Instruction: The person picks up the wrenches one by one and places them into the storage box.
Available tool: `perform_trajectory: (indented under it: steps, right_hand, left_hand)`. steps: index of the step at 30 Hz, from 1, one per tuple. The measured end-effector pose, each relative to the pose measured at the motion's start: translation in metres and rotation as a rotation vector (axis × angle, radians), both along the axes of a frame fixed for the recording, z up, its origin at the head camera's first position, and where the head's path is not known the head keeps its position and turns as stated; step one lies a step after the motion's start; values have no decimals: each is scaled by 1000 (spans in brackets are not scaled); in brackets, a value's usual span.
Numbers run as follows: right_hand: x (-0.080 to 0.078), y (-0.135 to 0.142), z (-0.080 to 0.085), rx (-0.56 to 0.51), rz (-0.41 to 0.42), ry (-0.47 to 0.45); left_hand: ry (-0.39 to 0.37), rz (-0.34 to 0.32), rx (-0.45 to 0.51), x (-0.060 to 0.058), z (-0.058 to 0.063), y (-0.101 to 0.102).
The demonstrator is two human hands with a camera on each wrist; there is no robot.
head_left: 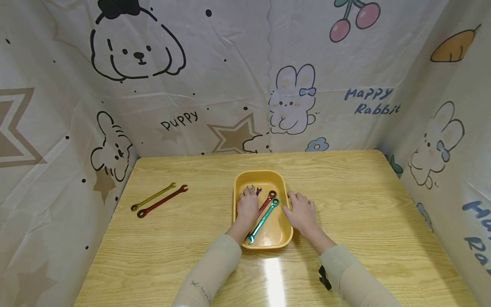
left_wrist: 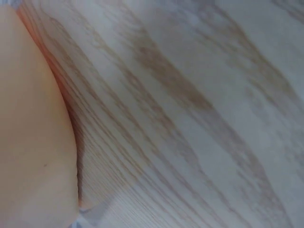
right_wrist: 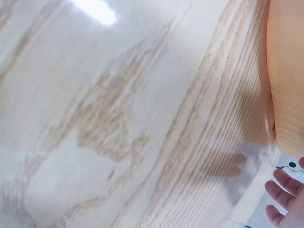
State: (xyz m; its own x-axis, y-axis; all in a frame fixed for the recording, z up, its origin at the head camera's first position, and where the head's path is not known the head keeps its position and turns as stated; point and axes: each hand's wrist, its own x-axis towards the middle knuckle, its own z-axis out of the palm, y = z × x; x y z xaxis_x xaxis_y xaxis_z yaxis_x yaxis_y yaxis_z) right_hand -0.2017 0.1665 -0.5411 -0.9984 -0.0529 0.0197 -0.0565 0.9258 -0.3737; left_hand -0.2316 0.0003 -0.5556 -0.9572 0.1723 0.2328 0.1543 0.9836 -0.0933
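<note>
A yellow plastic tray [head_left: 274, 238] holds several combination wrenches. My left hand [head_left: 248, 204] reaches down into its left side, fingers bent over a silver wrench [head_left: 250, 187] whose open end shows past the fingertips. Whether the fingers grip that wrench I cannot tell. A small purple wrench [head_left: 258, 190] lies just right of these fingers. Farther right, a red wrench [head_left: 268, 200] and a teal wrench [head_left: 264, 219] lie slanted. My right hand [head_left: 303, 211] is at the tray's right side, thumb at the rim and fingers extended; some fingers [right_wrist: 285, 190] show in the right wrist view.
To the left on the wooden table [head_left: 345, 179], a gold wrench [head_left: 153, 197] and a dark red wrench [head_left: 163, 201] lie side by side. A printed cloth [head_left: 230, 85] stands around the back and sides. A small black object [head_left: 324, 278] shows beside the right sleeve.
</note>
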Motion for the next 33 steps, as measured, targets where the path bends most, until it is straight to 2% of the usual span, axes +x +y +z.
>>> perform_trajectory:
  steps: [3,7,14,20,24,33]
  right_hand:
    - [0,0,1,-1,0,-4]
    - [0,0,1,-4,-2,-5]
    - [0,0,0,-4,0,-7]
    - [0,0,0,-5,-5,-12]
    - [0,0,1,-5,-4,-14]
    - [0,0,1,5,-2,-9]
  left_hand:
    - [13,-2,66,1,1,-1]
    - [-6,-25,131,2,4,-3]
    - [-27,-127,204,6,11,-13]
    - [47,-227,207,9,17,-20]
    - [94,-262,218,10,22,-25]
    - [136,-328,279,9,25,-43]
